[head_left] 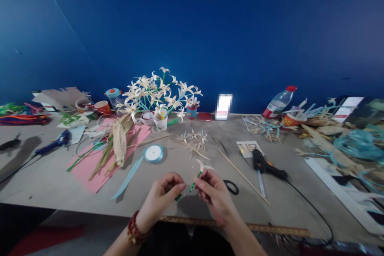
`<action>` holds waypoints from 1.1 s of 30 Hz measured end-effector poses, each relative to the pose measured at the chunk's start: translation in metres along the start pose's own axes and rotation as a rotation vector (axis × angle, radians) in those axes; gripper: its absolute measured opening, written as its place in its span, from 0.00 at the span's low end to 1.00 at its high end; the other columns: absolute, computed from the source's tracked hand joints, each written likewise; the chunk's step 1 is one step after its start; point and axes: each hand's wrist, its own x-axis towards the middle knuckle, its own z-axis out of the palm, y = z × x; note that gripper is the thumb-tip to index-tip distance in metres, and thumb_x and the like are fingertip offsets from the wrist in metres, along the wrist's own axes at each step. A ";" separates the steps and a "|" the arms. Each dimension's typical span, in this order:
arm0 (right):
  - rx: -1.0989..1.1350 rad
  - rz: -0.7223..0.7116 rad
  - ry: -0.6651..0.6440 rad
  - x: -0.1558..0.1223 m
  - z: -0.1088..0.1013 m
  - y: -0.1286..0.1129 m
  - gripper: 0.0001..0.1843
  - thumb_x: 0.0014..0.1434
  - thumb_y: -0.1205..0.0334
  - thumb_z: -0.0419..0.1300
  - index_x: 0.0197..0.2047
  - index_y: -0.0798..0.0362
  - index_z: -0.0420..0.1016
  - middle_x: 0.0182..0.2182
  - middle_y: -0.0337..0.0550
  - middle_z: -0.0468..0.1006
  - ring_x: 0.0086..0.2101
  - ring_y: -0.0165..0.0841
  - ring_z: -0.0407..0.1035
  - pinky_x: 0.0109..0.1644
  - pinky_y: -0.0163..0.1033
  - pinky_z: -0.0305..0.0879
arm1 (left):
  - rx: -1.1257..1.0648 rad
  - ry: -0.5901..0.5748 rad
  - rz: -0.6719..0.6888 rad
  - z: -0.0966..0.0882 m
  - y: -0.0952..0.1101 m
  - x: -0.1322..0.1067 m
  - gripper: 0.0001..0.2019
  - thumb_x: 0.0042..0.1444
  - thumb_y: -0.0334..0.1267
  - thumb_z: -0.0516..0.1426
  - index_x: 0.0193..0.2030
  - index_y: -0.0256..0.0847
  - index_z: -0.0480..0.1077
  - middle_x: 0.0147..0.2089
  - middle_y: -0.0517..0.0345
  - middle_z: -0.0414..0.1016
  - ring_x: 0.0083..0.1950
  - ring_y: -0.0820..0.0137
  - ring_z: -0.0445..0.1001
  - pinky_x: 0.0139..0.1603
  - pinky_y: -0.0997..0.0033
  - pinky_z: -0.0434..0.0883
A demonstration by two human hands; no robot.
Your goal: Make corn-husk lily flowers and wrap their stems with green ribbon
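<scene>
My right hand (214,194) pinches a small handmade flower with pale curled petals (204,165) and a short stem wrapped in green (192,186). Just left of that stem, my left hand (166,192) is closed in a pinch, and a bit of green strip (178,197) shows under its fingertips. A gap separates the two hands, both above the front of the table. Behind them lie several loose pale petal pieces (195,140). Black-handled scissors (231,187), partly hidden, rest beside my right hand.
A blue ribbon roll (154,153), pink paper (85,172) and dried husks (120,144) are left. Finished flowers (162,92) stand in cups behind. Rightward are a wooden stick (244,176), black glue gun (267,166) with cord, and bottle (279,103). A blue glue gun (54,144) lies far left.
</scene>
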 end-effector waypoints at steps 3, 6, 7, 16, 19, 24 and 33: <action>0.008 0.003 -0.018 0.000 0.002 -0.009 0.24 0.44 0.48 0.74 0.29 0.52 0.67 0.21 0.32 0.72 0.17 0.20 0.52 0.21 0.29 0.46 | -0.211 -0.072 -0.135 0.007 0.001 0.008 0.21 0.51 0.57 0.63 0.35 0.37 0.75 0.21 0.67 0.58 0.22 0.77 0.50 0.23 0.76 0.48; -0.028 -0.007 -0.018 0.003 0.002 -0.014 0.23 0.44 0.47 0.74 0.30 0.52 0.68 0.21 0.32 0.71 0.18 0.21 0.53 0.21 0.29 0.47 | -0.306 -0.151 -0.159 0.011 0.000 0.013 0.20 0.51 0.55 0.64 0.32 0.35 0.74 0.21 0.67 0.59 0.21 0.79 0.48 0.22 0.75 0.46; -0.043 -0.016 -0.011 0.004 0.002 -0.014 0.23 0.44 0.47 0.74 0.30 0.53 0.68 0.20 0.32 0.70 0.18 0.21 0.54 0.21 0.29 0.47 | -0.308 -0.168 -0.154 0.012 0.000 0.015 0.20 0.50 0.54 0.65 0.31 0.35 0.74 0.21 0.66 0.60 0.22 0.79 0.48 0.22 0.75 0.46; -0.159 -0.190 0.011 0.013 -0.003 -0.012 0.24 0.47 0.42 0.71 0.29 0.53 0.69 0.24 0.34 0.69 0.26 0.28 0.64 0.32 0.33 0.62 | 0.020 -0.063 0.136 0.026 0.012 0.025 0.17 0.58 0.48 0.60 0.24 0.39 0.66 0.24 0.61 0.64 0.27 0.72 0.62 0.30 0.73 0.59; -0.133 -0.209 0.044 0.016 -0.004 -0.008 0.24 0.48 0.41 0.70 0.29 0.52 0.68 0.25 0.35 0.69 0.26 0.28 0.63 0.32 0.33 0.63 | 0.234 -0.035 0.254 0.029 0.011 0.027 0.15 0.63 0.40 0.55 0.25 0.42 0.65 0.25 0.58 0.67 0.29 0.69 0.66 0.32 0.71 0.62; -0.133 -0.225 0.124 0.023 -0.009 -0.001 0.24 0.49 0.40 0.70 0.31 0.53 0.70 0.25 0.36 0.71 0.26 0.29 0.64 0.33 0.34 0.64 | 0.509 0.008 0.468 0.034 0.002 0.034 0.09 0.65 0.33 0.50 0.33 0.44 0.67 0.30 0.56 0.71 0.31 0.68 0.71 0.33 0.72 0.65; -0.218 -0.309 0.098 0.036 -0.016 0.000 0.20 0.54 0.45 0.68 0.33 0.52 0.70 0.27 0.37 0.72 0.28 0.31 0.67 0.33 0.34 0.66 | 0.546 0.099 0.546 0.041 -0.007 0.048 0.11 0.65 0.32 0.49 0.31 0.43 0.64 0.28 0.59 0.70 0.28 0.71 0.70 0.30 0.76 0.64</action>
